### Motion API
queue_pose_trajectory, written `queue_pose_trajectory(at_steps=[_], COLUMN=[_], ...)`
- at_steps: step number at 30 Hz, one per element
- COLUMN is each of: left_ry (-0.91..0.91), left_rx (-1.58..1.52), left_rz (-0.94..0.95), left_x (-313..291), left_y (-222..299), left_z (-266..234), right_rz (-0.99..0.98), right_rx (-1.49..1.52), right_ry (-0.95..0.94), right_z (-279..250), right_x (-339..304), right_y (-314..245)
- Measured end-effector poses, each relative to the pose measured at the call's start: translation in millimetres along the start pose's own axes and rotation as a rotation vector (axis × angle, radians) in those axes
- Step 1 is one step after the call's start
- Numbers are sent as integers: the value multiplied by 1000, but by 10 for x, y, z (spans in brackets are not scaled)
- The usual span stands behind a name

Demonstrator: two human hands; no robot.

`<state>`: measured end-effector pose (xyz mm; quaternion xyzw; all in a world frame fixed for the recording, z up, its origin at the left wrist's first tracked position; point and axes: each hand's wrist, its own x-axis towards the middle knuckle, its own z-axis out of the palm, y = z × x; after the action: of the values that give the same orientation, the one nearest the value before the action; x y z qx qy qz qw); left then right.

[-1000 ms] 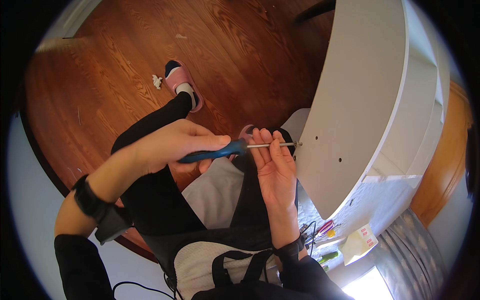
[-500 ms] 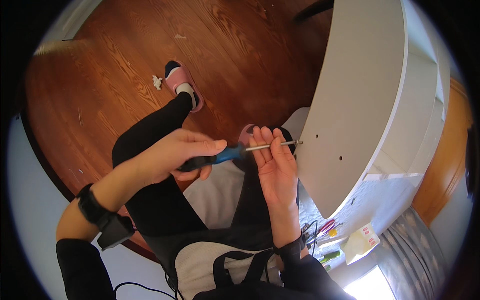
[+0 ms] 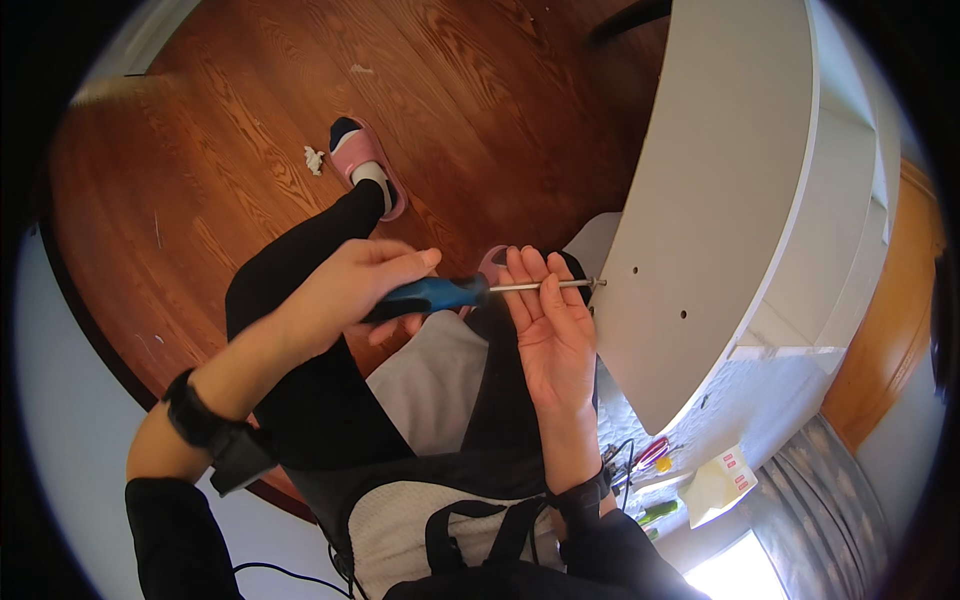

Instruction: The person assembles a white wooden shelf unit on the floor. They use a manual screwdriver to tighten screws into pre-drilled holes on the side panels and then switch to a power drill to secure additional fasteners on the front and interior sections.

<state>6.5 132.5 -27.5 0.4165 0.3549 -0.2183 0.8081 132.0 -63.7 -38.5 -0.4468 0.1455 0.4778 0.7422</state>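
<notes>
A screwdriver with a blue and black handle (image 3: 432,295) lies nearly level across my lap, its tip pointing right. My left hand (image 3: 345,285) is around the back of the handle, with the thumb along the top and the other fingers partly hidden. My right hand (image 3: 555,350) is turned palm up and holds the metal shaft between thumb and fingers. The tip meets a small screw (image 3: 599,283) sticking out at the edge of a white curved furniture panel (image 3: 730,160). Two dark holes (image 3: 683,314) show in the panel nearby.
White shelving (image 3: 815,240) extends right behind the panel. Lower right are a tissue box (image 3: 722,487), red-handled scissors (image 3: 655,452) and a grey curtain (image 3: 820,510). Crumpled tissue (image 3: 314,160) lies on the wooden floor (image 3: 480,110) beside my pink slipper (image 3: 358,155). A dark furniture leg (image 3: 630,18) stands at the top.
My left hand has turned and risen slightly on the handle, and the left forearm has shifted right. The screwdriver lies a little more level; its tip stays at the screw.
</notes>
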Motion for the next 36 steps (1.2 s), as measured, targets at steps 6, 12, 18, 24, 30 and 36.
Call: queue_pose_trajectory(at_steps=[6,12,18,24,30,36], left_ry=[415,336,480,348,589,408], left_rx=[966,36,500,307,597,238], left_rz=[833,122,684,203,805,147], left_x=[-266,-192,-223,-368,-188,-350], left_y=[-238,-65,-47,-84,-132,-140], left_z=[111,78,235,115,254,147], right_rz=[-10,8,-13,-10,-10,-21], right_rx=[27,54,12,54,80,74], right_ry=[16,56,76,92,117,122], right_z=[-13,7,20,16,31,26], right_x=[11,22,12,5,12,19], right_y=[14,3,10,-9,-14,-12])
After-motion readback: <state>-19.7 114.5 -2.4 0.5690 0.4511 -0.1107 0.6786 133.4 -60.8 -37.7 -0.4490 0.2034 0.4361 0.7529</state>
